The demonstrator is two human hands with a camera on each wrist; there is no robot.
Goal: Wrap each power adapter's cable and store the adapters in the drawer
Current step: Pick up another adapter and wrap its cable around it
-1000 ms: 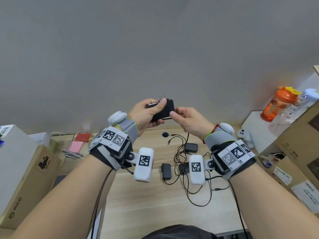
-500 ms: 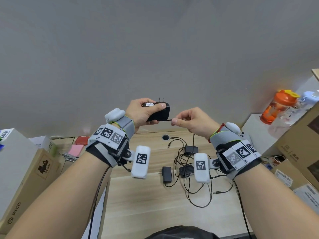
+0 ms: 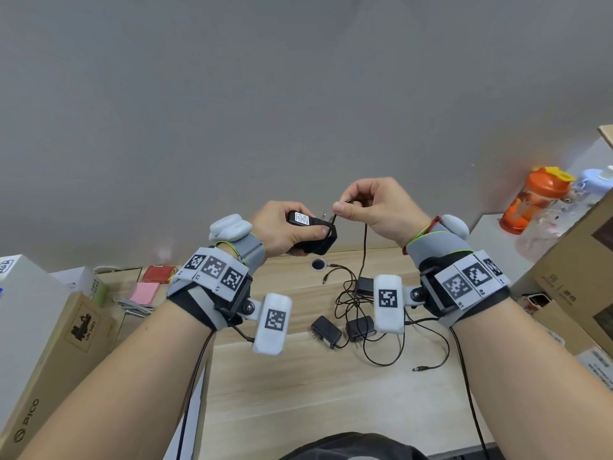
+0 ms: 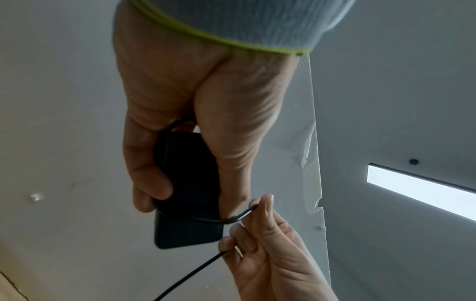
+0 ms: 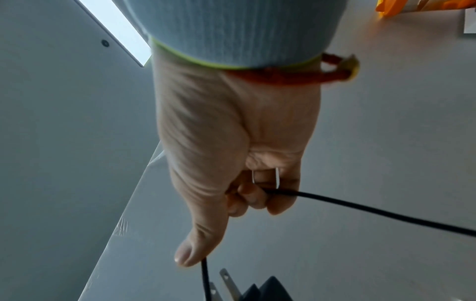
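Note:
My left hand (image 3: 285,227) grips a black power adapter (image 3: 315,237) in the air above the desk, thumb along its side. In the left wrist view the adapter (image 4: 188,195) has one turn of its black cable (image 4: 206,220) across it. My right hand (image 3: 368,210) pinches that cable (image 3: 364,247) just beside the metal prongs, and the rest hangs down to the desk. The right wrist view shows the cable (image 5: 360,207) running through the curled fingers (image 5: 252,197). Three more black adapters (image 3: 326,331) (image 3: 360,328) (image 3: 365,284) lie on the desk in tangled cables. No drawer is visible.
A wooden desk (image 3: 298,393) has a round cable hole (image 3: 317,264). Cardboard boxes (image 3: 49,353) stand at the left, more boxes (image 3: 577,270) at the right. An orange bottle (image 3: 530,200) sits on a white shelf. Red and pink pads (image 3: 146,290) lie at the back left.
My right hand has risen and moved over the adapter's prong end, drawing the cable up with it. My left hand has tilted the adapter; both hands are higher.

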